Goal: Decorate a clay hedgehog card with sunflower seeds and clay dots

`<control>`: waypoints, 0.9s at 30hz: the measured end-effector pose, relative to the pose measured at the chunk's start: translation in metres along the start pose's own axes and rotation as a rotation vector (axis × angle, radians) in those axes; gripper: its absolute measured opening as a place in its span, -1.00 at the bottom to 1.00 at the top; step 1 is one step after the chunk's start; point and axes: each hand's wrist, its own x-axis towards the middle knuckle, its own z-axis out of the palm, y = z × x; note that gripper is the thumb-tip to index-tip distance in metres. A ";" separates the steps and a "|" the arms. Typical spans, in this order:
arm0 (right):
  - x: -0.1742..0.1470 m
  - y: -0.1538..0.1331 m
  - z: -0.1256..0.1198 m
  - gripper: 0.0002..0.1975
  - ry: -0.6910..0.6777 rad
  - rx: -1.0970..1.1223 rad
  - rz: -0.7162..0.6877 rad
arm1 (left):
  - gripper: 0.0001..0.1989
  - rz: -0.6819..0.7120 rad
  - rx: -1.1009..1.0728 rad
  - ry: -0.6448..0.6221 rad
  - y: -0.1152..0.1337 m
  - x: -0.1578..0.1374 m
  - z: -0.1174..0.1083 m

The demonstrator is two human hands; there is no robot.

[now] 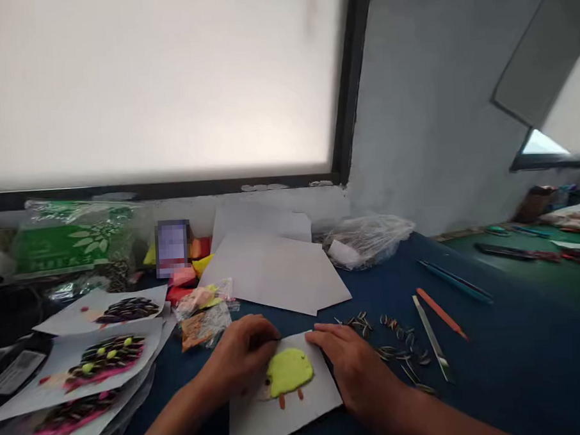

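A white paper card (322, 405) lies before me, bearing a flat yellow-green clay shape (291, 371) with small brown clay legs (282, 402) and a paler part on its left. My left hand (243, 354) rests over the card's upper left, fingers curled together. A dark sliver shows at its fingertips, too small to name. My right hand (351, 362) lies over the card's right edge with its fingers stretched out. Just beyond it are scattered striped sunflower seeds (392, 353).
Finished seed-and-clay pictures (111, 353) are stacked at left. Behind are bagged clay packs (205, 314), blank white sheets (273, 269), a clear plastic bag (368, 236) and a green seed bag (74, 236). A metal blade tool (432, 336), an orange stick (441, 312) and blue tweezers (459, 280) lie right.
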 end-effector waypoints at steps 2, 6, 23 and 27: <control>-0.001 0.000 0.000 -0.44 -0.012 -0.011 0.008 | -0.77 -0.020 0.017 -0.062 -0.002 0.001 -0.010; -0.001 0.000 0.001 -0.45 0.009 -0.024 -0.005 | -0.82 -0.064 0.153 -0.149 -0.004 0.002 -0.027; -0.004 -0.001 0.000 -0.49 0.123 -0.065 -0.075 | -0.86 -0.101 0.333 -0.239 0.006 -0.003 -0.038; -0.002 -0.001 -0.001 -0.49 0.106 -0.047 -0.076 | -0.87 -0.120 0.329 -0.230 0.007 -0.003 -0.038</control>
